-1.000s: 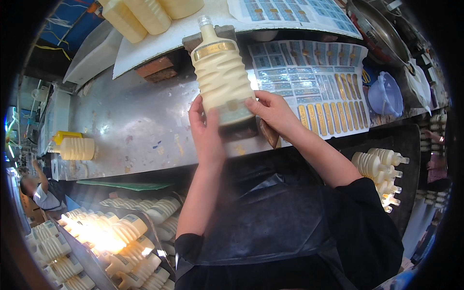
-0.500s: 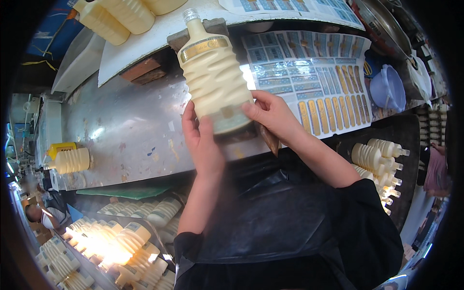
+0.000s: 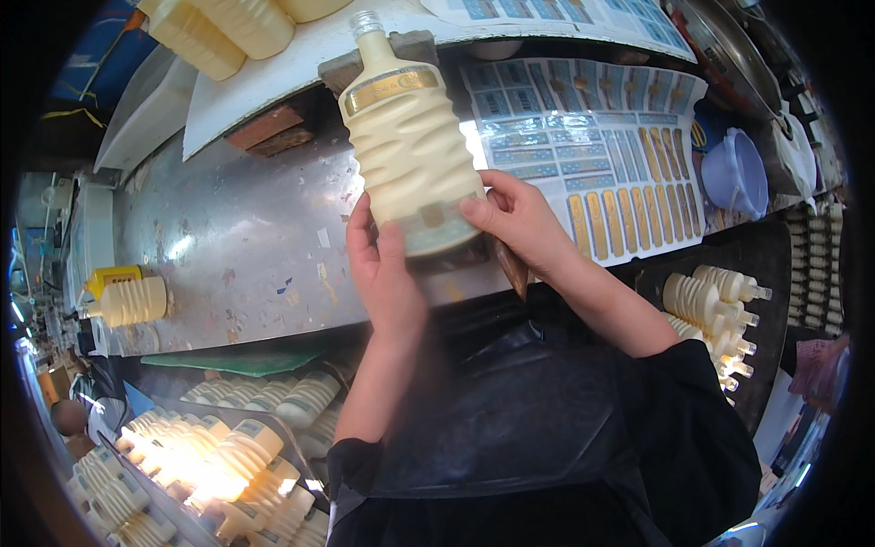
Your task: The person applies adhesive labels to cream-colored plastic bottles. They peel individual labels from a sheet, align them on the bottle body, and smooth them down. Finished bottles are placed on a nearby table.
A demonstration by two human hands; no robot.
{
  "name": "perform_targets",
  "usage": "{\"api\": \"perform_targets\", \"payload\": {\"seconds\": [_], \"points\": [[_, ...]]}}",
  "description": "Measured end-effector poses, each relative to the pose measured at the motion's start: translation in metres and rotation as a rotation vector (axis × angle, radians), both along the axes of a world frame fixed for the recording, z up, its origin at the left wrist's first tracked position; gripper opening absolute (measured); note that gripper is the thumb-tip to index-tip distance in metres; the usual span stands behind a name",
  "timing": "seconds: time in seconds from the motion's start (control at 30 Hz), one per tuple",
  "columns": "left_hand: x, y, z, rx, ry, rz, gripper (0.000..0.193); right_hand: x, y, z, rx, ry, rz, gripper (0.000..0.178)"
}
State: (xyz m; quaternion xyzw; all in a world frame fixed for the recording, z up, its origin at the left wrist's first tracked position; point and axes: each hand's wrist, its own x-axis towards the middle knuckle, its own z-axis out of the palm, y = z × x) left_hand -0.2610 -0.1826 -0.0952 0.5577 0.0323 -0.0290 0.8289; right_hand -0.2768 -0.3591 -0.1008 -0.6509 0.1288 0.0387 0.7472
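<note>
A cream bottle (image 3: 410, 150) with wavy ridges and a clear threaded neck leans away from me, its shoulder by a notched grey-brown block (image 3: 416, 46). A gold label (image 3: 392, 87) lies across the shoulder, and a pale translucent label (image 3: 430, 219) near the base. My left hand (image 3: 381, 260) is closed on the lower left side. On the lower right, my right hand (image 3: 515, 217) has its thumb pressed at the pale label's end. Below that hand a brown pointed piece (image 3: 511, 269) sticks out; whether it is held I cannot tell.
To the right lies a sheet of gold and blue labels (image 3: 592, 164), with a lavender bucket (image 3: 735, 173) beyond. A bottle (image 3: 134, 301) lies on the metal table (image 3: 237, 264) at left beside a yellow container (image 3: 114, 278). Crates of bottles (image 3: 228, 456) stand lower left; more bottles (image 3: 715, 301) lie right.
The view has shifted slightly. Both hands keep their places on the bottle, and my right thumb stays at the lower label.
</note>
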Motion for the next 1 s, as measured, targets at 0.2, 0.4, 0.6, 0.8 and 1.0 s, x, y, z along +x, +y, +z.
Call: {"api": "perform_targets", "payload": {"seconds": [0.2, 0.4, 0.6, 0.8, 1.0], "points": [[0.0, 0.001, 0.002, -0.001, -0.003, -0.005, 0.049, 0.001, -0.003, 0.007, -0.027, 0.08, 0.079, 0.049], [0.003, 0.005, -0.002, -0.006, -0.002, -0.018, 0.046, 0.001, -0.003, 0.005, -0.027, 0.01, 0.098, 0.051], [0.003, 0.017, -0.01, -0.069, 0.015, -0.066, 0.045, -0.006, -0.018, 0.015, 0.165, 0.052, 0.19, 0.051], [0.001, 0.012, -0.008, -0.053, 0.003, -0.059, 0.051, -0.002, -0.006, 0.01, 0.027, -0.029, 0.161, 0.048], [0.001, 0.013, -0.009, -0.064, 0.0, -0.051, 0.051, -0.004, -0.006, 0.012, 0.088, -0.001, 0.167, 0.048]]}}
